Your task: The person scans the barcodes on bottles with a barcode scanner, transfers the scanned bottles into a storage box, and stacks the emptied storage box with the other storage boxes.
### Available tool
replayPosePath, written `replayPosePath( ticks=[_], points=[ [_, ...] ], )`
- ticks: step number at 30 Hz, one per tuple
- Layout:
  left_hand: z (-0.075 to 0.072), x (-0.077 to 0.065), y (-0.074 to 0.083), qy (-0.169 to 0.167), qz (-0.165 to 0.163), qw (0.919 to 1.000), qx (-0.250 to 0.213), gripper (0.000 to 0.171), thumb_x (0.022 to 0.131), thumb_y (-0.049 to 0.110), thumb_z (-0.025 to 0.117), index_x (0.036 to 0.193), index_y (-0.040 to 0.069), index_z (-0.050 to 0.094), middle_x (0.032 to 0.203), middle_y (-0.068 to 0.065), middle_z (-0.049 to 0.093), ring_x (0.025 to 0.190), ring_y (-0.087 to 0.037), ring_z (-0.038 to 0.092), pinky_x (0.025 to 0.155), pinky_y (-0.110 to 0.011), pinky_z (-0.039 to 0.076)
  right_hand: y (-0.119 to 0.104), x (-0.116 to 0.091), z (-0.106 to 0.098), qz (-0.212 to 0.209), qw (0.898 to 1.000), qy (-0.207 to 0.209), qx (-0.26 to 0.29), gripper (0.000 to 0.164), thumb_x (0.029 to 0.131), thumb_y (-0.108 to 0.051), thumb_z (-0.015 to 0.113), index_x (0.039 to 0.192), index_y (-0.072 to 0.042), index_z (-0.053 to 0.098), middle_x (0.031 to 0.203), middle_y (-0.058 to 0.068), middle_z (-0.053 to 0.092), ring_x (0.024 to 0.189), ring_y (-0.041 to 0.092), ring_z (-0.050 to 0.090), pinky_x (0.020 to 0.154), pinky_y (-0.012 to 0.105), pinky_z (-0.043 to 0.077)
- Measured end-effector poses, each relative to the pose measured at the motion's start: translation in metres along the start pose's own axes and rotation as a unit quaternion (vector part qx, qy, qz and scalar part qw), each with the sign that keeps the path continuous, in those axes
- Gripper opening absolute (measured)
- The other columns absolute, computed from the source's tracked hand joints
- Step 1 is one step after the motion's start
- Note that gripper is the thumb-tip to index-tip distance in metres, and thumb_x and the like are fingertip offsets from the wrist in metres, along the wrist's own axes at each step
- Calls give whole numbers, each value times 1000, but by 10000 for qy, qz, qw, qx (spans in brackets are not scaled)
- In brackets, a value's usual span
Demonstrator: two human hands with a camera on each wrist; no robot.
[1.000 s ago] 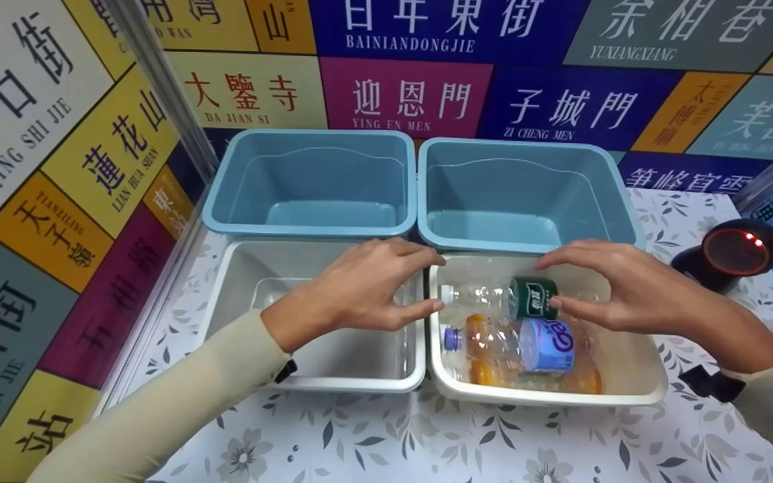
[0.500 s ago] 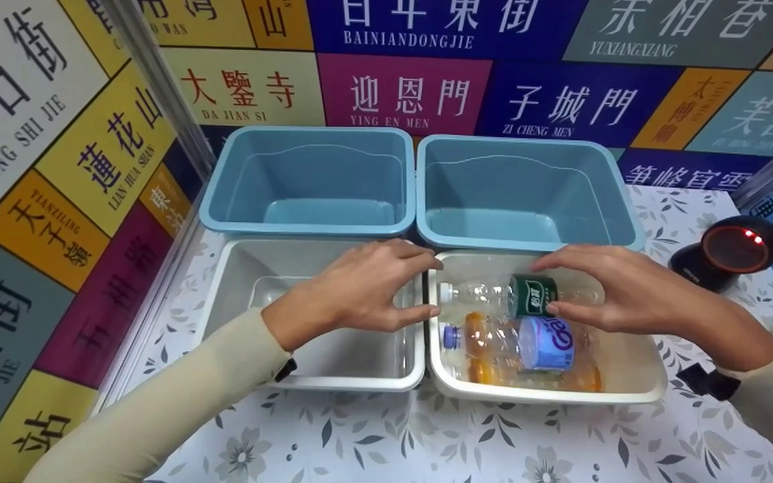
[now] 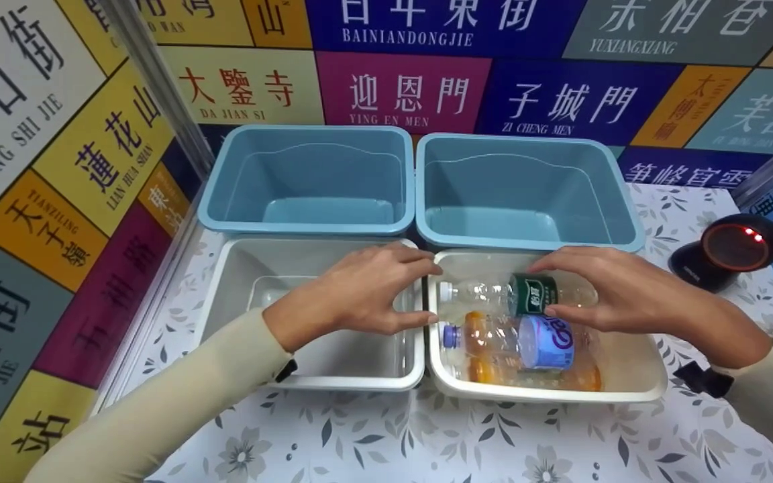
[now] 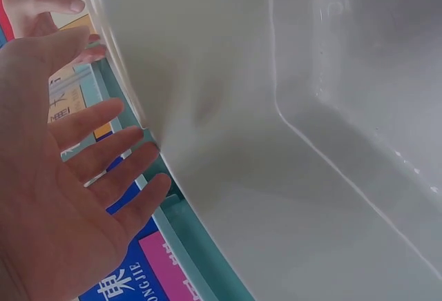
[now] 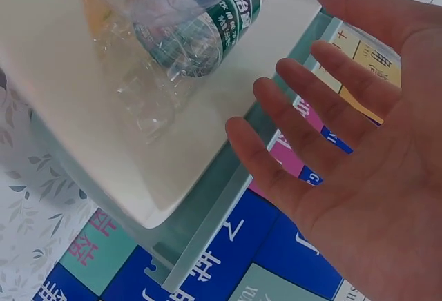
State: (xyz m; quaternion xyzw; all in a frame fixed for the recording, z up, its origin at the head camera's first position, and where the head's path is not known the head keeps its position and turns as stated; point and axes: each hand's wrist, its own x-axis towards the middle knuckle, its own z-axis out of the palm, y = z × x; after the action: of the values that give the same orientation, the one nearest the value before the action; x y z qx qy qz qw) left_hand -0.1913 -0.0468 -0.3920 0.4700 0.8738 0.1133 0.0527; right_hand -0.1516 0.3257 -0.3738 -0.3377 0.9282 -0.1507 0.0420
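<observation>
My left hand (image 3: 373,288) hovers over the right side of the front left light grey bin (image 3: 333,384), fingers spread and holding nothing. My right hand (image 3: 635,288) hangs above the front right cream bin (image 3: 547,397), fingers apart, palm bare in the right wrist view. Inside the cream bin lies a clear plastic bottle (image 3: 484,292) with a green label and white cap. In front of it lies a bottle with a purple label (image 3: 547,343) and purple cap. Orange patches of another bottle (image 3: 484,371) show beneath. In the head view, my right thumb overlaps the green label.
Two blue bins, one at left (image 3: 306,227) and one at right (image 3: 527,240), stand behind the pale pair. A black round-headed device (image 3: 729,251) with red lights stands at right. Panels with Chinese lettering (image 3: 400,90) enclose the back and sides of the flower-patterned tablecloth (image 3: 373,443).
Both hands hold nearly the same pose; my right hand has drifted slightly left. The head view has shifted a little. Bottles and bins keep their places.
</observation>
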Motion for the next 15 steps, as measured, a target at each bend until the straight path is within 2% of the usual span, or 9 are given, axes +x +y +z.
replayPosePath(
  ticks=[7,15],
  points=[
    [-1,-1,0,-142,-55,9999,10,67,100,61,68,151,18,62,160,-9,58,146,-30,58,117,-50,53,-1,2,3,94,9995,-172,-231,53,92,-33,88,140,-19,71,141,-1,73,132,29,69,105,59,58],
    [0,-1,1,-193,-91,9998,-31,69,99,62,69,151,18,62,162,-9,57,147,-31,57,117,-51,52,-2,6,6,263,9983,-413,-323,55,90,-31,89,140,-18,70,139,2,74,129,29,71,102,57,60]
  ],
)
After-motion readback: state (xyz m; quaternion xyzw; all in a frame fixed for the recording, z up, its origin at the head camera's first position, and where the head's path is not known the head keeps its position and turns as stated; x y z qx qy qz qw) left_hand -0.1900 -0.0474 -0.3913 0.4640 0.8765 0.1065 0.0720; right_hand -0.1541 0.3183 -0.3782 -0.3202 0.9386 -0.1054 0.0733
